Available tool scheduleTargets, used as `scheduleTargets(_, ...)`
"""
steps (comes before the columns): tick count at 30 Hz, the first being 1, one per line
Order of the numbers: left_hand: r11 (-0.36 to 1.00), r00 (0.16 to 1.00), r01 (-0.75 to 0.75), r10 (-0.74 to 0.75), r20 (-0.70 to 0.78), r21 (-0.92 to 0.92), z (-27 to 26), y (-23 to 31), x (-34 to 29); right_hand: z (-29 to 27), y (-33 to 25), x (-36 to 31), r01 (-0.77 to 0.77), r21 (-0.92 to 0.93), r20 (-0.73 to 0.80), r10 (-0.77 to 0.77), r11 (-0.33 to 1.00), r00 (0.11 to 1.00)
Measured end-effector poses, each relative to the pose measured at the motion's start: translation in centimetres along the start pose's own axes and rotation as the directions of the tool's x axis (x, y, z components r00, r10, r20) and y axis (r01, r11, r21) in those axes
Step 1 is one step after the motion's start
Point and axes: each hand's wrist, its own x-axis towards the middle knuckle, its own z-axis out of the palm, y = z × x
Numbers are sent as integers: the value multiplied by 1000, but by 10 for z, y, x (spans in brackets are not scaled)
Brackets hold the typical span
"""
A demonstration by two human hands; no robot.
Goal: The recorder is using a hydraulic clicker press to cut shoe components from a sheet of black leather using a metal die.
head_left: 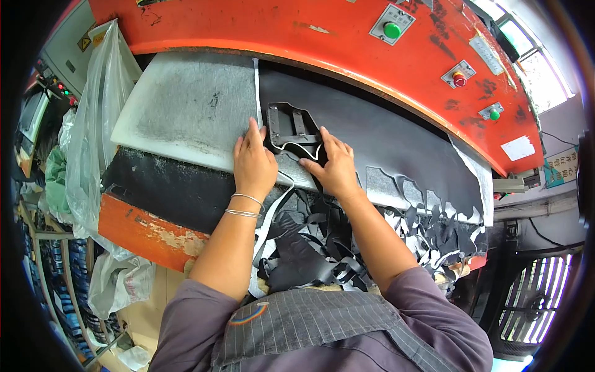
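A dark metal cutting die (299, 123) with an angular outline and cross bars rests at the left edge of a black leather-like sheet (384, 127). My left hand (255, 161), with bangles at its wrist, has its fingers against the die's left side. On the opposite side, my right hand (336, 170) grips the die's edge between thumb and fingers. A white strip of material curves along the die's near side. Under the sheet lies a worn white cutting board (186, 102), and the sheet's near right edge is cut into ragged notches.
Above the board spans an orange press beam (248, 28) with a green button (392, 30) and a red button (458, 79). Black and white offcuts (297, 248) heap between my forearms and to the right. Clear plastic bags (96, 136) hang at left.
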Motion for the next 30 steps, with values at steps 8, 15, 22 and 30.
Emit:
scheduleTargets(8, 983, 999, 28, -32, -20, -184, -10, 1, -11, -7, 6, -6, 119, 20, 47, -120, 993, 992)
scheduleTargets(15, 993, 998, 13, -19, -53, -120, -6, 7, -12, -3, 4, -5, 125, -43, 13, -125, 991, 992)
scheduleTargets(22, 999, 999, -1, -1, -41, -45, -9, 10, -20, -2, 4, -7, 152, -54, 0, -152, 987, 988)
scheduleTargets(30, 996, 999, 31, -32, -12, -85, -19, 13, -16, -29, 1, -16, 118, 15, 13, -118, 993, 993)
